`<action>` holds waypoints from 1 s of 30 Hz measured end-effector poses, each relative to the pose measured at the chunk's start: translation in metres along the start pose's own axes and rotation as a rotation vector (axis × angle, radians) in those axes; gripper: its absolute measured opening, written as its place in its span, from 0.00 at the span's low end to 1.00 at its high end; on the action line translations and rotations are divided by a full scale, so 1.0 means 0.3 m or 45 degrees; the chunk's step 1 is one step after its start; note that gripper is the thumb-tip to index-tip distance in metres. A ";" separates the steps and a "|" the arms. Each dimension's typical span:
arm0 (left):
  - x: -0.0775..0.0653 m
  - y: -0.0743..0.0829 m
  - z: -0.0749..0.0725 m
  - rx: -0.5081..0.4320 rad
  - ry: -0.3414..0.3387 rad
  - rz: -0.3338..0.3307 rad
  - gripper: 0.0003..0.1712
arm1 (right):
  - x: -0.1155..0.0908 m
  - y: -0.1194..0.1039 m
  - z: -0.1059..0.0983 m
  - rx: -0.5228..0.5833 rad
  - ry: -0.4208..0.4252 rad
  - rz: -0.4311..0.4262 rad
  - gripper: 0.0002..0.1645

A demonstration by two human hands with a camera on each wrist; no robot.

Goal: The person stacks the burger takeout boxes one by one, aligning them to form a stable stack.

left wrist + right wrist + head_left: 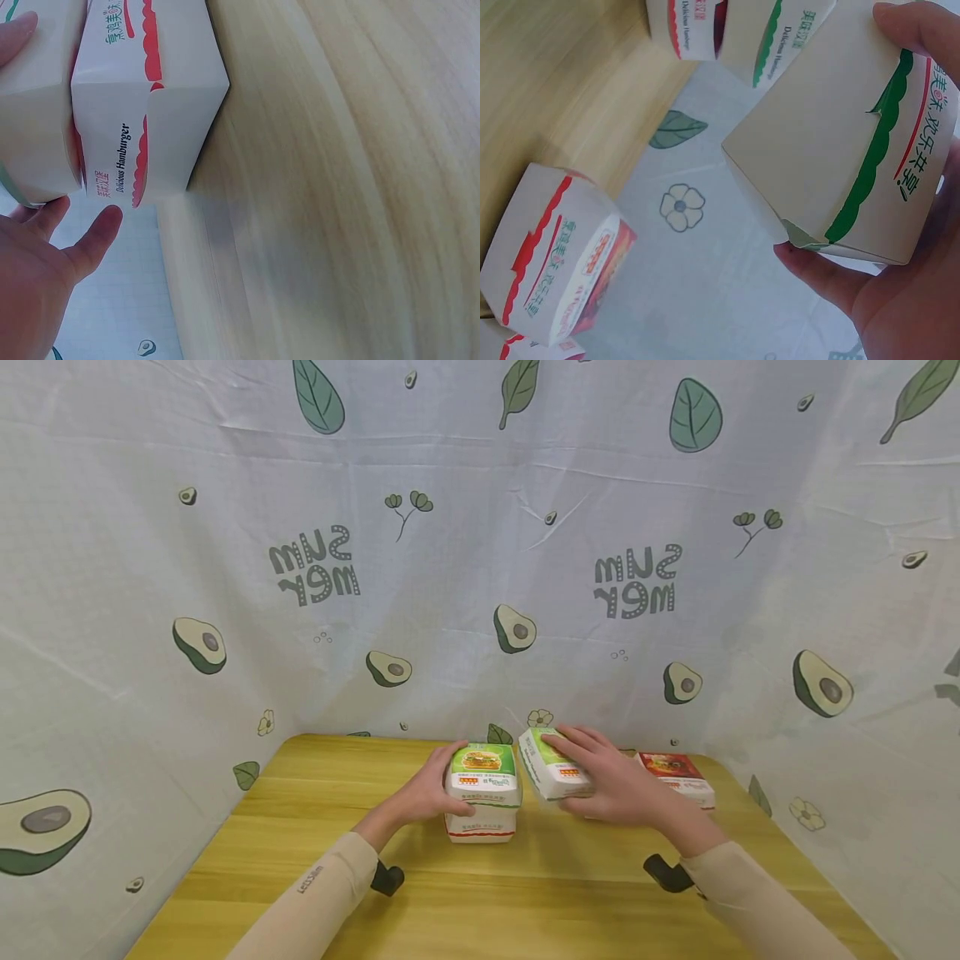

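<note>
Two hamburger boxes stand stacked at the middle of the table. The lower one is a red-trimmed hamburger box (150, 97); on it sits a green-topped hamburger box (483, 774). My left hand (431, 792) grips the upper box from its left side, thumb on the front. To the right, my right hand (618, 781) holds a second green-topped hamburger box (553, 764), tilted and raised off the table, thumb and fingers on opposite sides. In the right wrist view its white underside and green scalloped trim (866, 184) show.
A red-topped hamburger box (678, 777) stands at the table's right, behind my right hand. The right wrist view shows another red-trimmed box (532, 349) at its lower left corner. A patterned cloth (465, 568) hangs behind the wooden table (480, 902).
</note>
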State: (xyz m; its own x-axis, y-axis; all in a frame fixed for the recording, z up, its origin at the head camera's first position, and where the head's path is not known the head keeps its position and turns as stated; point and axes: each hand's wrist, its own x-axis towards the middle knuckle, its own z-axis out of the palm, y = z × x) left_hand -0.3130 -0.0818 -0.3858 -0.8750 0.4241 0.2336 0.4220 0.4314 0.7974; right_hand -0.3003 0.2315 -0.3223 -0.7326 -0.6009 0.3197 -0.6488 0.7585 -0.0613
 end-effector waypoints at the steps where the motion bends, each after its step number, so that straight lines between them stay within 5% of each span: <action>1: 0.000 0.000 0.000 0.001 0.000 0.002 0.59 | 0.004 -0.003 0.001 -0.003 0.001 0.000 0.52; 30: 0.001 -0.001 0.004 -0.022 0.002 -0.007 0.59 | 0.151 -0.095 0.009 -0.065 0.005 -0.056 0.52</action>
State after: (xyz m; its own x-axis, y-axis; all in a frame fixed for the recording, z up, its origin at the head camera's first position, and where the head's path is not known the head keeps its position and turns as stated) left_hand -0.3132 -0.0808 -0.3865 -0.8774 0.4208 0.2302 0.4133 0.4195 0.8082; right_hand -0.3155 0.1820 -0.3087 -0.7028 -0.6329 0.3247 -0.6688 0.7434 0.0015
